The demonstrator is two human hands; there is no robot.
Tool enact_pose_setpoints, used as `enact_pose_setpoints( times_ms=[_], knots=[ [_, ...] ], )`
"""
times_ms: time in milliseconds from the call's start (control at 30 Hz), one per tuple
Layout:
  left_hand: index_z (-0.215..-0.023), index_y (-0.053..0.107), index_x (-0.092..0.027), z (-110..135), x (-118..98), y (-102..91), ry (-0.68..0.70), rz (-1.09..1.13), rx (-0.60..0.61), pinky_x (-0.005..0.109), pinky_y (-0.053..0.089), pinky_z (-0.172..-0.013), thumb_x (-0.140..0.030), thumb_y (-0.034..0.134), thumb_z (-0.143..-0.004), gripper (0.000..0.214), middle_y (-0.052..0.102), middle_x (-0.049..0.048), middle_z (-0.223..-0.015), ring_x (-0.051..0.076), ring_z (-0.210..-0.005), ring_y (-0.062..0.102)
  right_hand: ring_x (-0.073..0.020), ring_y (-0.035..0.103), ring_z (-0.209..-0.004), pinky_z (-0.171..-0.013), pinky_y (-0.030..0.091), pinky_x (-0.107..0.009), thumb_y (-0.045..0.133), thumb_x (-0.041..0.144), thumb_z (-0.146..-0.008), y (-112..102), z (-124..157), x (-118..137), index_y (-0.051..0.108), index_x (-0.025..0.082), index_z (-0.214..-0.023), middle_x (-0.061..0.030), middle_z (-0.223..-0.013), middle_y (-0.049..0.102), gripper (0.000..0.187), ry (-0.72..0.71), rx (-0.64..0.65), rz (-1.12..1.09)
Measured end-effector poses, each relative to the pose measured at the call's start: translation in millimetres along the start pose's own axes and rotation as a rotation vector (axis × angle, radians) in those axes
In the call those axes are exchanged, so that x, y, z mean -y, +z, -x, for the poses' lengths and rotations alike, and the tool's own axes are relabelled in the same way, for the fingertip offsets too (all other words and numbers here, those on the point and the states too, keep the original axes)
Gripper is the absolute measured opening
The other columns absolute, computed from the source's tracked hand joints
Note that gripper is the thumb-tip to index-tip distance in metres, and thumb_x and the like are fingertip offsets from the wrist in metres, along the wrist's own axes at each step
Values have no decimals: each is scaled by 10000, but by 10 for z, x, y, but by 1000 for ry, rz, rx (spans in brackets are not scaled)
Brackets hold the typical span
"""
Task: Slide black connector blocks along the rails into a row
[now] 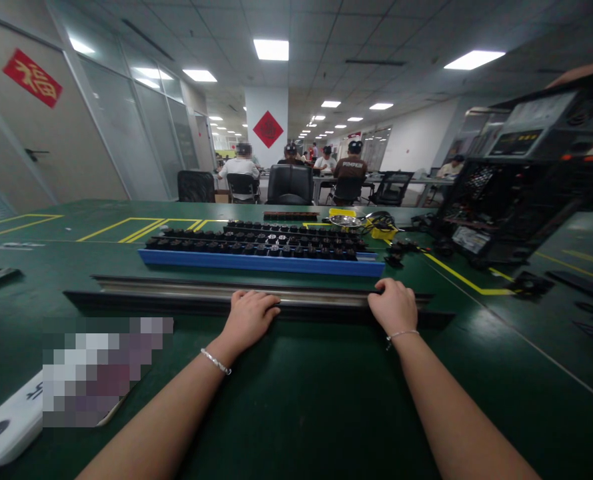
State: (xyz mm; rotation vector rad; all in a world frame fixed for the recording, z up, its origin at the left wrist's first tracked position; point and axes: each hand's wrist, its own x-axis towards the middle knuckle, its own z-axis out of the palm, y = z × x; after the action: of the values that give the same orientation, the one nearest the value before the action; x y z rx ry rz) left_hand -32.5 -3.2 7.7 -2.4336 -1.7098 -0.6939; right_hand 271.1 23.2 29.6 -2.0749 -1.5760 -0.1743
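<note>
My left hand [250,319] is closed over the near edge of a long black rail [151,303] lying crosswise on the table. My right hand [395,307] grips the rail farther right, its fingers curled over the top. A second long strip [141,285] with a silvery inner face runs parallel just behind; whether the two are joined I cannot tell. Beyond them sits a blue tray [261,263] with rows of small black parts [236,247]. Both palms and part of the fingertips are hidden.
The green table [306,413] has yellow tape lines. At left lies a white board [11,417], partly blurred out. An opened computer case [496,180] stands at right, near a metal dish [346,220] and loose black parts [401,253]. People [351,167] sit beyond.
</note>
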Motion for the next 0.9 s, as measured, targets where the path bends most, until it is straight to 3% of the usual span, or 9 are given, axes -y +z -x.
enact_pose_setpoints(
  times_ms=[900],
  knots=[
    [-1038,653,-307,8,25,20,6,-1,-18,447,277,-949,-361,492,-911,212,715,14,-957,212,-938,585,-281,493,-965,-771,390,-390,483,254,-741,-39,-78,-138,633,202,-923,-114,-1054,599,241,135,10,24]
  ],
)
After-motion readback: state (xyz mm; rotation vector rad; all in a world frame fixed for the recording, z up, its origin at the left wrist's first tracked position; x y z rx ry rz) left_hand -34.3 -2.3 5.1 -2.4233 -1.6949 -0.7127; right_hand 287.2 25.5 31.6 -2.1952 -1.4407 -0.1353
